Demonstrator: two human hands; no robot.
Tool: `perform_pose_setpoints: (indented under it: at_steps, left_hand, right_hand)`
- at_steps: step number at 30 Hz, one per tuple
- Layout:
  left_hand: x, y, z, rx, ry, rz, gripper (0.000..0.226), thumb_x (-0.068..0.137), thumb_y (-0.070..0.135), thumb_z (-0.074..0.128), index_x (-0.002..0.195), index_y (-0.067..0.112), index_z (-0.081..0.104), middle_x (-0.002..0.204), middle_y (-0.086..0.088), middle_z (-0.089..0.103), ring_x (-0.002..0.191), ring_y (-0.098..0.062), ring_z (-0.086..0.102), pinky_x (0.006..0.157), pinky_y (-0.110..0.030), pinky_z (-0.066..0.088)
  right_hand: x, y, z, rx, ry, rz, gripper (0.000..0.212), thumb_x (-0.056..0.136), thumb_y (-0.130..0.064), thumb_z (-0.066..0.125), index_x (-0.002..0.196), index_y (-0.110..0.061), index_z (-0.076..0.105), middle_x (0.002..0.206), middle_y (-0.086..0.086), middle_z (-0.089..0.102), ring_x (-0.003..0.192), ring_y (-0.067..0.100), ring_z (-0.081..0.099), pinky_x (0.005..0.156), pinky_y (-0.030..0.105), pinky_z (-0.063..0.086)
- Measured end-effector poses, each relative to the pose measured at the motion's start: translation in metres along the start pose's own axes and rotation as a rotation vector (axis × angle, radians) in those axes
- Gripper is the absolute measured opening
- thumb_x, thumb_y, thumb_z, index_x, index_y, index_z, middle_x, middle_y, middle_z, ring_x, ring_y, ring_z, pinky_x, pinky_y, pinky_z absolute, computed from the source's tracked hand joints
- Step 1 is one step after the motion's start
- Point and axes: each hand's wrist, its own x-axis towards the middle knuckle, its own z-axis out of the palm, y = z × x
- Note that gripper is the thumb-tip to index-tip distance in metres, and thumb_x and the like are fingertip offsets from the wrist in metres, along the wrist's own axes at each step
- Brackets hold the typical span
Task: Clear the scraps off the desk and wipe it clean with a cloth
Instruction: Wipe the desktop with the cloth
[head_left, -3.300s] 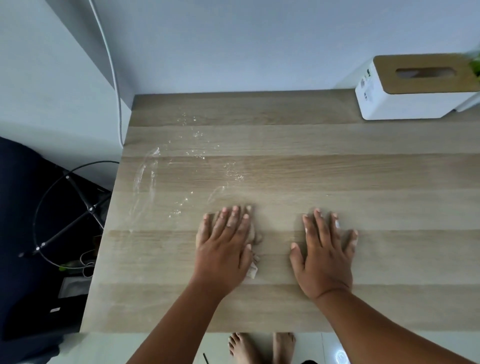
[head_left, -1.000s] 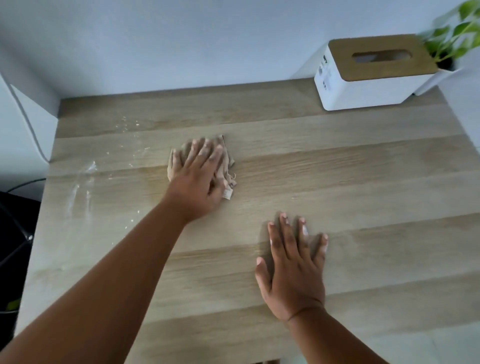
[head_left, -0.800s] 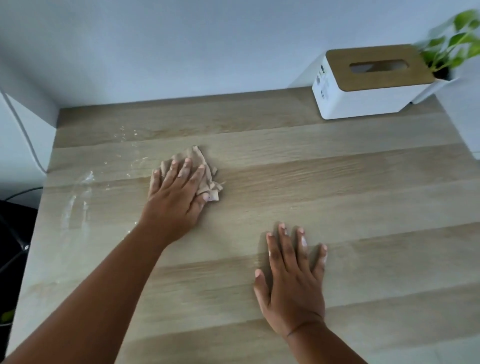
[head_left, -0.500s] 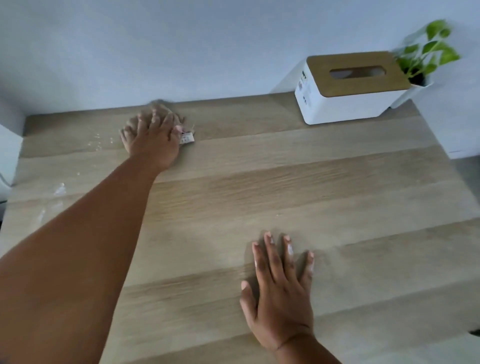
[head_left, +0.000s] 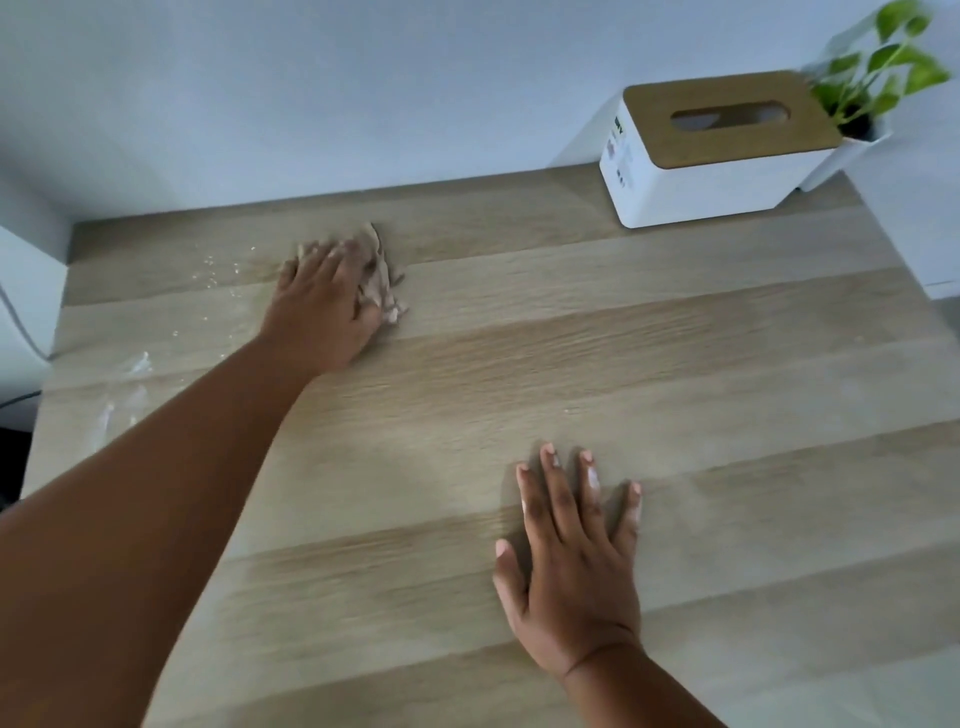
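— Where is the cloth (head_left: 382, 280)?
— Far left on the desk (head_left: 519, 364), crumpled under the left hand (head_left: 322, 306), which presses it flat; the fingers look blurred, so whether they curl into the fabric is hard to say.
— And the other hand?
— The right hand (head_left: 571, 566) lies palm down, fingers spread, holding nothing.
— Any scraps?
— White crumbs (head_left: 218, 270) just left of the cloth, smears (head_left: 124, 384) near the left edge. A tissue box (head_left: 717, 150) and plant (head_left: 883, 62) stand far right.
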Motion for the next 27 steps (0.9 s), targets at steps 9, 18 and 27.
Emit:
perform_pose_setpoints:
  at_steps: [9,18,27]
  left_hand:
    - [0.028,0.043,0.013,0.056,-0.1,-0.077,0.067,0.097,0.056,0.019,0.16,0.035,0.022,0.172,0.001,0.01,0.158,-0.031,0.005,0.124,-0.062,0.004]
    - [-0.111,0.099,0.035,-0.043,0.004,-0.032,0.065,0.096,0.055,0.028,0.156,0.031,0.038,0.17,0.004,0.022,0.159,-0.023,0.009,0.126,-0.055,0.003]
    - [-0.236,0.141,0.042,-0.149,0.051,-0.22,0.06,0.094,0.047,0.038,0.151,0.029,0.049,0.168,0.003,0.027,0.158,-0.019,0.012,0.127,-0.052,0.005]
  right_hand:
    - [0.0,0.001,0.004,-0.019,-0.005,0.003,0.076,0.091,-0.054,0.045,0.159,-0.021,0.034,0.172,0.003,0.014,0.157,0.037,0.011,0.117,0.074,0.013]
    - [0.0,-0.001,0.002,-0.005,-0.05,0.03,0.074,0.093,-0.055,0.036,0.16,-0.023,0.031,0.171,0.002,0.014,0.158,0.035,0.007,0.118,0.073,0.009]
    - [-0.001,0.004,-0.006,0.118,-0.022,0.003,0.067,0.094,-0.049,0.033,0.155,-0.023,0.042,0.17,-0.001,0.021,0.158,0.031,0.009,0.12,0.071,0.004]
